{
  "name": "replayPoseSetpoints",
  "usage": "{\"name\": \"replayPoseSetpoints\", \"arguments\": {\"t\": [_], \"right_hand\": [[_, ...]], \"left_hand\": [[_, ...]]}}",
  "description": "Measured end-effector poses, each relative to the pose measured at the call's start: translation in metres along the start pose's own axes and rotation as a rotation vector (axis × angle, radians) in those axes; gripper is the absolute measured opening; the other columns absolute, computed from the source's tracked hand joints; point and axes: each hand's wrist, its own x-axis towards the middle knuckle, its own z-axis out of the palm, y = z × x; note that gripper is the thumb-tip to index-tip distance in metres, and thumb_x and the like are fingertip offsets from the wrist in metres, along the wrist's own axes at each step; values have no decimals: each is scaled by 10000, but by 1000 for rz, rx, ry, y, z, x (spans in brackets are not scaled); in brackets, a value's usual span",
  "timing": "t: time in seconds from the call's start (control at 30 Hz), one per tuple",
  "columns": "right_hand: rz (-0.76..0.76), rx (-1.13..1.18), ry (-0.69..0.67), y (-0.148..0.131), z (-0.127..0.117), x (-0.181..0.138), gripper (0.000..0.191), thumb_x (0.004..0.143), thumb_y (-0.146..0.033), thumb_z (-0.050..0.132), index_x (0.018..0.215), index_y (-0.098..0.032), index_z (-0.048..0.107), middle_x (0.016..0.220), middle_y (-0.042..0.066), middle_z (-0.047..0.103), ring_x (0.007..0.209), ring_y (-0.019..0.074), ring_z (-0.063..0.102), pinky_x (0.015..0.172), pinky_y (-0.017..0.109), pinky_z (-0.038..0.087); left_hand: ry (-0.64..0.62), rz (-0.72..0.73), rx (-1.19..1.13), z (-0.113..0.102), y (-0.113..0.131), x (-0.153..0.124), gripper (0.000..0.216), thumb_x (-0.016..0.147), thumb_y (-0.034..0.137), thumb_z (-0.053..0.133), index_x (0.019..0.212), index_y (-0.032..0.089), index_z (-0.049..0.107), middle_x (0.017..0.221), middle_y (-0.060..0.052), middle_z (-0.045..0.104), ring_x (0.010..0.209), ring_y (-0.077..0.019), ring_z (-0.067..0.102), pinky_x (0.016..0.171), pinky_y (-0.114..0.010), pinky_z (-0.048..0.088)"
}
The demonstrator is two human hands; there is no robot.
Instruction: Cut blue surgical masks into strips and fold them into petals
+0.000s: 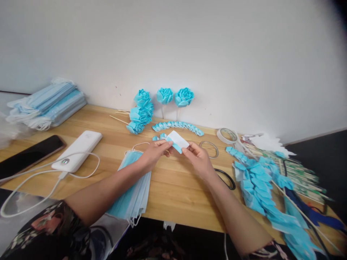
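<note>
Between both hands is a small piece of mask fabric (179, 139), white on its upper face with a blue strip folded along the near edge. My left hand (158, 151) pinches its left end, and my right hand (197, 154) pinches the right end. Just behind it, small folded blue pieces (159, 137) lie on the table. Further back curves a row of folded blue pieces (177, 125). Under my left forearm rests a stack of blue face masks (135, 195). A roll of tape (210, 149) lies beyond my right hand.
Blue fabric roses (141, 112) lie at the back, and two more roses (184, 97) lean on the wall. Left are bagged masks (51, 103), a phone (29, 155) and a white power bank (78, 150) with cable. Right are blue strips (255, 184) and wooden sticks (303, 177).
</note>
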Motion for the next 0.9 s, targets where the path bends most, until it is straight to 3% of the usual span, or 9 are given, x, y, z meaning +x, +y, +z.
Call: {"name": "replayPoseSetpoints", "arguments": {"t": [0.07,0.27,0.5,0.67,0.9], "right_hand": [[-1,15,10,-2,0,0,263,822,-454,628,871,-198,662,749,1,628,721,161,559,685,279,440],[-22,73,-28,4,2,1,389,766,-440,701,1076,-212,649,966,42,711,868,204,627,794,328,480],[-28,-10,38,7,2,0,324,783,-411,685,1020,-190,683,872,33,713,772,185,620,725,312,482],[-47,14,35,7,2,1,358,775,-406,704,1070,-205,676,970,50,728,828,198,644,783,337,499],[-72,-1,19,14,4,1,404,797,-385,695,1153,-204,636,925,41,712,807,186,644,771,341,515]], "left_hand": [[11,1,1,-1,-1,1,333,809,467,660,740,142,686,792,-57,663,736,-146,571,679,-278,440],[11,-4,10,3,0,0,368,757,503,694,710,139,676,745,-54,646,700,-144,555,652,-280,430],[-17,-18,-14,3,-1,0,343,764,486,692,721,146,674,755,-54,649,717,-146,563,653,-275,434],[-28,-26,-55,4,2,-1,349,771,491,689,728,145,669,748,-55,643,716,-146,573,636,-271,437],[-14,-46,118,5,4,-2,331,745,452,708,622,148,660,682,-38,627,637,-127,534,647,-283,430]]}}
